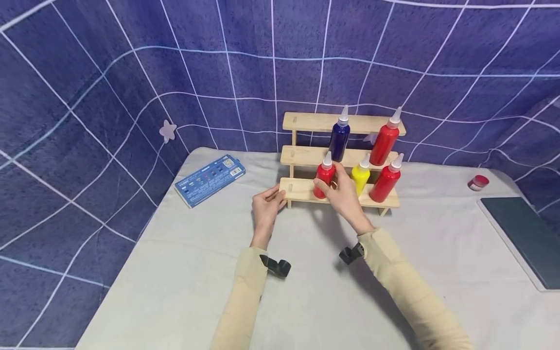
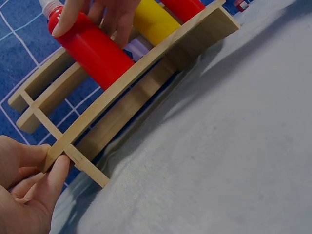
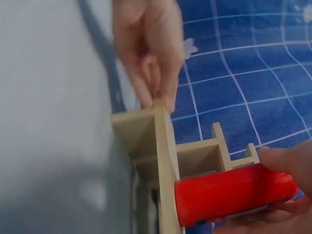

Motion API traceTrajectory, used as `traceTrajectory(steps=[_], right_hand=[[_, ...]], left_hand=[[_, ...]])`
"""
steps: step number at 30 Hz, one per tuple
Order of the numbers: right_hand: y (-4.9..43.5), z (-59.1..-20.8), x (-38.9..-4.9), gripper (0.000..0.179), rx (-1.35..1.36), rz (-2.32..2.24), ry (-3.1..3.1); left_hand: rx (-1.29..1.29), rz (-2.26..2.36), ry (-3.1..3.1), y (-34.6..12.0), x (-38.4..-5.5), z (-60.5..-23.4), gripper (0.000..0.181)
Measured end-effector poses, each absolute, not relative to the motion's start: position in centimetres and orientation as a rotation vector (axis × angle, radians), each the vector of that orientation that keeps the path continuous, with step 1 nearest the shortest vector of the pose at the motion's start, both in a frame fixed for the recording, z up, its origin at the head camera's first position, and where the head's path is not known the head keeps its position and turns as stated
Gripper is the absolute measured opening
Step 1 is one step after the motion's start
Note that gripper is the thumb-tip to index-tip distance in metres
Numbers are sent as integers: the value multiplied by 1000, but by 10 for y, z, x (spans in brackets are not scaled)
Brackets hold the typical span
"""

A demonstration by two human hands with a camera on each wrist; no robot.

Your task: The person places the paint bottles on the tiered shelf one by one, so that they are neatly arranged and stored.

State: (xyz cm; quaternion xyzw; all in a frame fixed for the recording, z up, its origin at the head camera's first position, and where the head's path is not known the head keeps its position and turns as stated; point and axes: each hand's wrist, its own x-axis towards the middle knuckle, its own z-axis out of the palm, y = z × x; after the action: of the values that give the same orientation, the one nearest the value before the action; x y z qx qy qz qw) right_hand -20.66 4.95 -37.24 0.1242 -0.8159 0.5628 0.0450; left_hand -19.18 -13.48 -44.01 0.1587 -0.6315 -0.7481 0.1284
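A three-tier wooden rack (image 1: 302, 190) stands at the back of the table. My left hand (image 1: 265, 208) pinches the left end of its lowest shelf between thumb and fingers, plain in the left wrist view. My right hand (image 1: 343, 192) grips a red squeeze bottle (image 1: 324, 178) with a white nozzle cap; its base is on the lowest shelf. Right of that hand, on the same shelf, are a yellow bottle (image 1: 359, 178) and another red bottle (image 1: 385, 184). The middle shelf carries a dark blue bottle (image 1: 339, 141) and a third red bottle (image 1: 385, 142).
A blue printed box (image 1: 210, 180) lies at the table's back left. Toward the right are a small red-lidded jar (image 1: 478, 183) and a dark flat panel with a pale edge (image 1: 520, 238). A blue gridded curtain (image 1: 245, 73) hangs close behind the rack.
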Motion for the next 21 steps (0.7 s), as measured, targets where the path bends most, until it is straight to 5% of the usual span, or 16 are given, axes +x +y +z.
traceTrajectory(steps=[8,21], right_hand=[[48,-363,-200,69,481,1578,-2449],[64,-317,-180,65,641,1653,-2258]], left_hand=[[471,-2169,-1851,-140,-197,-447,32],[539,-2081,-1896,-159,-203,-442,33]])
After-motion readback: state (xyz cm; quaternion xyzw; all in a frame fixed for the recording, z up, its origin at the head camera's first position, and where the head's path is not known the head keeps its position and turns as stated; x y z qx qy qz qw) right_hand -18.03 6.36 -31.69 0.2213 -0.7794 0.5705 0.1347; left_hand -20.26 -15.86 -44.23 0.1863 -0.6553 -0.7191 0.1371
